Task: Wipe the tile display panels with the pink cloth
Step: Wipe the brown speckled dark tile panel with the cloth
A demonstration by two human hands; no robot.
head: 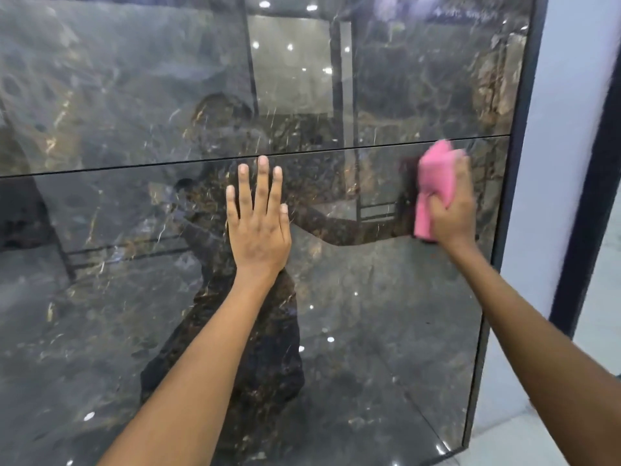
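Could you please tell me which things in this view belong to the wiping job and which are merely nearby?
Job: pink cloth, gripped by the right hand; lower tile panel; upper tile panel; left hand, flat on the lower panel.

Nearby: dark frame; white wall.

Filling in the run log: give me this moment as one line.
left hand: flat on lower panel | right hand: grips cloth near seam | frame: right of cloth

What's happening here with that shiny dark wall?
A person is cleaning glossy dark marble-look tile panels. The right hand grips a pink cloth against the lower panel, just below the seam and near the right-hand frame. The left hand rests flat on the tile, fingers spread.
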